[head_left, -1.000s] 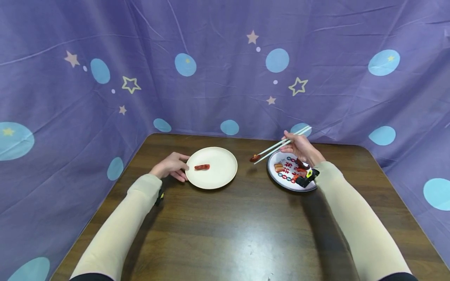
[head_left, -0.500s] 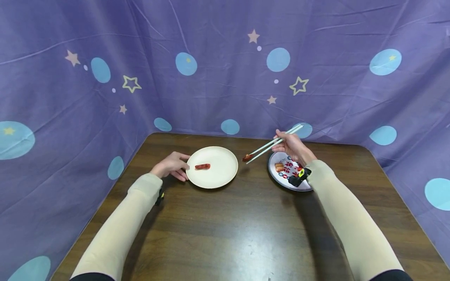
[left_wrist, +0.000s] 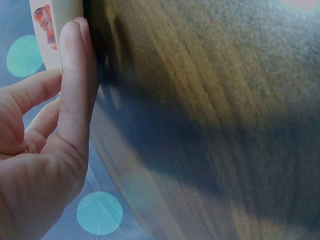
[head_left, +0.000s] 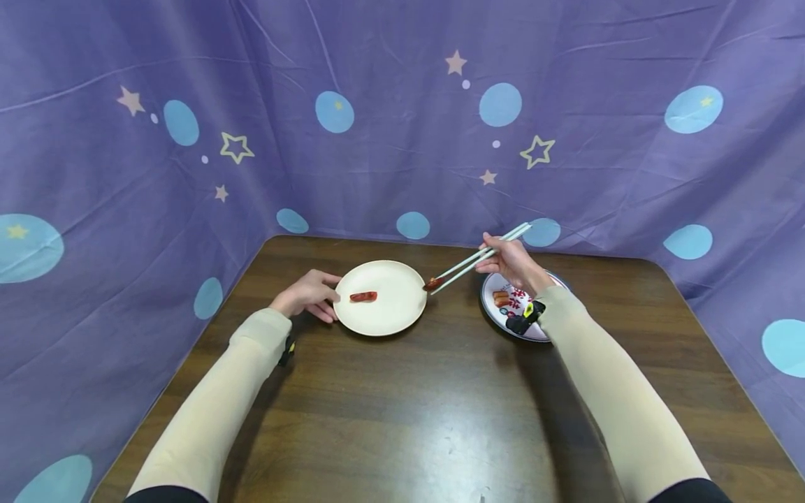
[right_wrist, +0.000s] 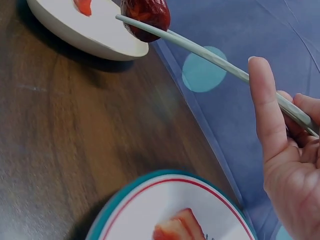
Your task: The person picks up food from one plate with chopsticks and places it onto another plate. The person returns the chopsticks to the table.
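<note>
In the head view, my left hand [head_left: 309, 296] grips the left rim of a round cream plate [head_left: 393, 316]. A small red strip of food [head_left: 363, 297] lies on that plate, left of its middle. My right hand [head_left: 514, 265] holds a pair of pale green chopsticks [head_left: 468, 264], which slant down to the left. Between their tips is a glossy, dark red, wrinkled piece of food [right_wrist: 146, 19], overlapping the cream plate's right rim in the head view. Beneath my right hand stands a white patterned plate [head_left: 492, 316], partly hidden by the hand and its wrist camera.
On the patterned plate lies a layered reddish-brown and pale piece of food [right_wrist: 181, 226]. Both plates stand on the far half of a brown wooden table [head_left: 377, 405]. A purple curtain [head_left: 390, 140] with stars and blue ovals hangs behind the table and along its left side.
My right hand has moved left with the chopsticks and the dark red piece, from near the patterned plate to the cream plate's right rim. My left hand keeps its grip on the plate.
</note>
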### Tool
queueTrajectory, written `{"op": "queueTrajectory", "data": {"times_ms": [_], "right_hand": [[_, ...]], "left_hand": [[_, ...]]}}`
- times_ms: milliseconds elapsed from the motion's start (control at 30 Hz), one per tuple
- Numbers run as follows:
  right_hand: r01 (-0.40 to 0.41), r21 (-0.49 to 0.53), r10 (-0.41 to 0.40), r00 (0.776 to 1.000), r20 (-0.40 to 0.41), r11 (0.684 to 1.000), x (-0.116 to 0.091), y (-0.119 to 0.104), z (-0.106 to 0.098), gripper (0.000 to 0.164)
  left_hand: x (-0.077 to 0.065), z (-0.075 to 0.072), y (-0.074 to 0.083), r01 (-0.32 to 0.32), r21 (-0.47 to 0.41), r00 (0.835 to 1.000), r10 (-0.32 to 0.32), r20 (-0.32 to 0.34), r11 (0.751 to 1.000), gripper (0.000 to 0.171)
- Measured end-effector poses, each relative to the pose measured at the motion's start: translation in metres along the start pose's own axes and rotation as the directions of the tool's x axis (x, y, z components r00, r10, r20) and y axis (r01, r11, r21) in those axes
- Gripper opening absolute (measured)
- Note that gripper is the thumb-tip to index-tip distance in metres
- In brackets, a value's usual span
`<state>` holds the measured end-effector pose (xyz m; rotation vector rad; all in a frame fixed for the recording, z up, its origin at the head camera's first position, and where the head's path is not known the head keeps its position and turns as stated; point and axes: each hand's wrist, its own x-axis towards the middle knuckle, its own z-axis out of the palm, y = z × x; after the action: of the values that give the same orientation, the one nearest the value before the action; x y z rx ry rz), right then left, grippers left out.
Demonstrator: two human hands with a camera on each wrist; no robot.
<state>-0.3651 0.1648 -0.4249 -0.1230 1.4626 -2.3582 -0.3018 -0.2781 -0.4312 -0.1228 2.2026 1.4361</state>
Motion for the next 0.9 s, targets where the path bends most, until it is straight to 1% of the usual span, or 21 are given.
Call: {"op": "queueTrajectory", "data": {"times_ms": [167,367,633,900], "right_hand": [[-0.008,-0.009,0.008,1.0,-0.009,1.0,0.004,0.008,0.007,0.034],[-0.011,-0.008,0.01,1.0,-0.024,1.0,0.008,0.016,0.015,0.033],[-0.003,-0.027,0.003,1.0,-0.005,1.0,0.01,0.023,0.022,0.034],[0.005,-0.029,-0.005,1.0,-0.013,1.0,0.013,0.031,0.03,0.032]], "left_hand": [[-0.001,0.001,0.001,0.005,0.005,1.0,-0.005,0.002,1.0,0.069],[0.0,0.001,0.0,-0.006,0.0,1.0,0.006,-0.004,1.0,0.069],[0.0,0.001,0.001,0.005,-0.009,1.0,-0.005,0.003,1.0,0.068],[0.0,0.001,0.0,-0.007,-0.017,1.0,0.008,0.005,1.0,0.069]]}}
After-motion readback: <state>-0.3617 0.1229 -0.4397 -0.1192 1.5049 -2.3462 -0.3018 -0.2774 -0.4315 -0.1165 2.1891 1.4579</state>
